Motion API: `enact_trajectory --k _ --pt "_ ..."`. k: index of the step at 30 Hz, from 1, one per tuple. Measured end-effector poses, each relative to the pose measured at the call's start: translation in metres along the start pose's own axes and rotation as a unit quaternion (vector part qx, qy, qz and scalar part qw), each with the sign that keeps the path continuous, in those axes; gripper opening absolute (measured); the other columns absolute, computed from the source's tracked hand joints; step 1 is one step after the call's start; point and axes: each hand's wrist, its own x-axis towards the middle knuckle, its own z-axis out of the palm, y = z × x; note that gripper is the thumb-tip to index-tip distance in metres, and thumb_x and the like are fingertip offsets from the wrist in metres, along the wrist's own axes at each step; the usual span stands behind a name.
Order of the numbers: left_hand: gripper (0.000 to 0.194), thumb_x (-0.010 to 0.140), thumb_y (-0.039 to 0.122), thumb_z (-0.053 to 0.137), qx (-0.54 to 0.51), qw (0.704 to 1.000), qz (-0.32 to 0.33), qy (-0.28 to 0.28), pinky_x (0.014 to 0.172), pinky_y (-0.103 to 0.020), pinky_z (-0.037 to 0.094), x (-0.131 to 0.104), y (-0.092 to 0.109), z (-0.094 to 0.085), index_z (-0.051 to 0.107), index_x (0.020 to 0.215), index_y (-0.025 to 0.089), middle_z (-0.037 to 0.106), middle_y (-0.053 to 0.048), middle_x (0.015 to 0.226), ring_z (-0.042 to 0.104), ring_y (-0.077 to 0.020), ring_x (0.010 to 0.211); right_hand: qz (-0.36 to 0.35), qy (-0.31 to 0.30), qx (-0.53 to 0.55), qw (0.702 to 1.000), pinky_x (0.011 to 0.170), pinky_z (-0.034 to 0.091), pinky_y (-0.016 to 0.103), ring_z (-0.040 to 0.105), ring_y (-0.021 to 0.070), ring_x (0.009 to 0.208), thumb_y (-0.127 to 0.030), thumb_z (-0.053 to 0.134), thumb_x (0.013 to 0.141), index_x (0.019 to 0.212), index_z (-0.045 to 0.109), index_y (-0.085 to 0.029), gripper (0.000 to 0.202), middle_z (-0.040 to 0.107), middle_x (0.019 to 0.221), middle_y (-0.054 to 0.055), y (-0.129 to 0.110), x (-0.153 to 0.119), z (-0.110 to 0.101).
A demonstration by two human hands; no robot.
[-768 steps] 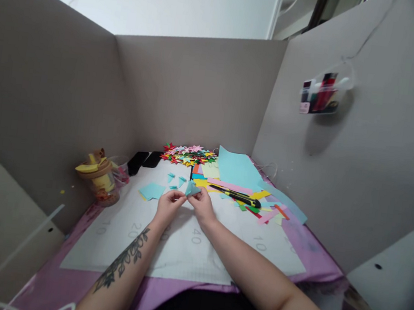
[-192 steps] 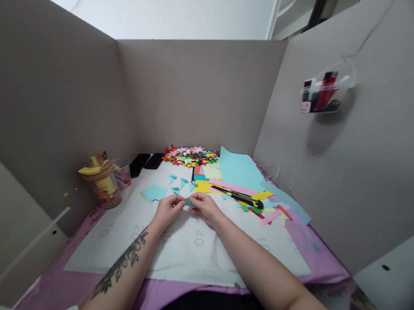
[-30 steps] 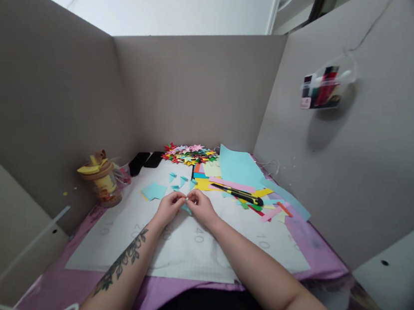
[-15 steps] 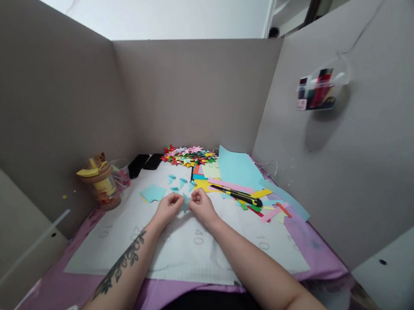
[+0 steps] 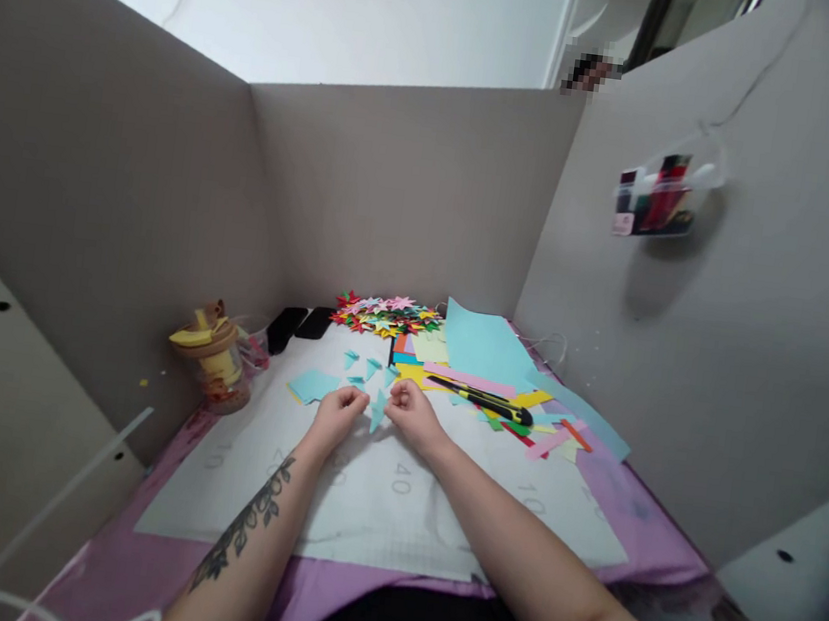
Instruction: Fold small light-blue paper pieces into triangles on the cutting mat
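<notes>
A small folded light blue paper piece (image 5: pixel 377 411) with pointed ends is held upright between my hands, low over the white sheet (image 5: pixel 358 520). My right hand (image 5: pixel 414 419) pinches its right side. The fingers of my left hand (image 5: pixel 339 416) are closed at its left edge; exactly where they grip is too small to see. Just beyond my hands lie several similar folded blue paper pieces (image 5: pixel 372 368). Flat light blue paper (image 5: pixel 313 386) rests by my left hand, with a yellow edge showing beneath it.
A heap of colourful paper stars (image 5: pixel 388 315) lies at the back. Right of my hands are a black-and-yellow utility knife (image 5: pixel 486 401), paper strips (image 5: pixel 556 441) and a large blue sheet (image 5: pixel 485 347). A brown-and-yellow cup (image 5: pixel 216 362) and two black phones (image 5: pixel 299 327) stand left. Grey panels (image 5: pixel 406 189) enclose the table.
The view has shifted slightly, so the surroundings sit further right. Both hands stay close together at the folded blue paper piece, which now shows more of its long downward point.
</notes>
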Motion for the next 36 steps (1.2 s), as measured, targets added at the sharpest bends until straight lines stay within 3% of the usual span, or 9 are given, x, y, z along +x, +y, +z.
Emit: enact_trajectory --k 7,11,15,17,20,22,27,32,36 --pt "0.03 0.069 0.043 0.055 -0.041 0.974 -0.063 0.215 0.051 -0.021 0.036 0.013 -0.016 -0.035 0.062 0.068 0.014 0.057 0.001 0.057 0.049 -0.0112 0.052 -0.034 0.136 -0.12 0.983 0.054 0.034 0.022 0.042 0.01 0.054 -0.017 0.053 0.06 0.075 0.042 -0.02 0.018 0.045 0.058 -0.008 0.016 0.025 -0.035" --pt "0.028 0.067 0.042 0.055 -0.045 0.96 -0.065 0.27 0.051 -0.021 0.037 0.017 -0.029 -0.053 0.06 0.065 0.014 0.055 0.001 0.057 0.05 -0.012 0.055 -0.015 0.19 -0.276 0.942 0.059 0.038 0.024 0.048 0.0135 0.061 -0.017 0.048 0.064 0.079 0.045 -0.02 0.016 0.048 0.063 -0.005 0.027 0.047 -0.048" --pt "0.029 0.067 0.042 0.054 -0.036 0.951 -0.075 0.298 0.051 -0.022 0.038 0.02 -0.043 -0.063 0.06 0.066 0.014 0.056 0.0 0.056 0.052 -0.0133 0.055 0.03 0.176 -0.36 0.916 0.06 0.035 0.024 0.05 0.015 0.063 -0.012 0.049 0.065 0.081 0.051 -0.02 0.019 0.053 0.064 -0.003 0.03 0.066 -0.051" --pt "0.03 0.067 0.042 0.053 -0.022 0.951 -0.079 0.299 0.052 -0.022 0.039 0.02 -0.048 -0.065 0.061 0.067 0.013 0.058 -0.002 0.058 0.054 -0.0142 0.056 0.058 0.16 -0.431 0.886 0.06 0.033 0.024 0.052 0.0158 0.066 -0.011 0.049 0.068 0.083 0.054 -0.02 0.019 0.056 0.069 0.0 0.03 0.07 -0.049" --pt "0.028 0.07 0.037 0.05 0.018 0.951 -0.083 0.296 0.057 -0.022 0.043 0.022 -0.051 -0.067 0.063 0.076 0.012 0.064 -0.005 0.07 0.058 -0.0156 0.064 0.048 0.123 -0.551 0.824 0.063 0.034 0.024 0.055 0.0171 0.079 -0.012 0.047 0.074 0.088 0.059 -0.02 0.02 0.06 0.09 0.006 0.03 0.071 -0.047" --pt "0.027 0.072 0.03 0.049 0.056 0.953 -0.086 0.285 0.061 -0.024 0.046 0.026 -0.051 -0.07 0.063 0.085 0.011 0.066 -0.008 0.079 0.061 -0.0166 0.069 0.02 0.076 -0.592 0.802 0.067 0.036 0.024 0.055 0.0176 0.089 -0.013 0.045 0.078 0.089 0.063 -0.019 0.022 0.059 0.101 0.007 0.029 0.069 -0.046" --pt "0.024 0.069 0.016 0.05 0.174 0.964 -0.076 0.186 0.076 -0.028 0.046 0.034 -0.046 -0.081 0.066 0.087 0.014 0.068 -0.01 0.089 0.062 -0.02 0.083 0.001 -0.018 -0.614 0.789 0.074 0.036 0.023 0.055 0.0173 0.095 -0.007 0.044 0.077 0.091 0.068 -0.022 0.032 0.061 0.098 0.006 0.026 0.063 -0.045" --pt "0.015 0.067 0.028 0.061 0.272 0.958 -0.06 0.072 0.09 -0.032 0.038 0.033 -0.036 -0.083 0.067 0.072 0.015 0.068 -0.012 0.091 0.058 -0.0261 0.097 0.006 -0.055 -0.646 0.761 0.073 0.038 0.026 0.055 0.0203 0.095 -0.007 0.043 0.076 0.108 0.063 -0.025 0.041 0.059 0.106 0.008 0.024 0.051 -0.043" --pt "0.024 0.072 0.036 0.054 0.454 0.89 -0.053 0.001 0.082 -0.032 0.041 0.029 -0.028 -0.078 0.065 0.074 0.014 0.066 -0.015 0.091 0.057 -0.0277 0.095 0.011 -0.055 -0.656 0.753 0.077 0.038 0.027 0.053 0.0215 0.098 -0.007 0.042 0.078 0.118 0.056 -0.023 0.046 0.056 0.115 0.009 0.022 0.043 -0.041"
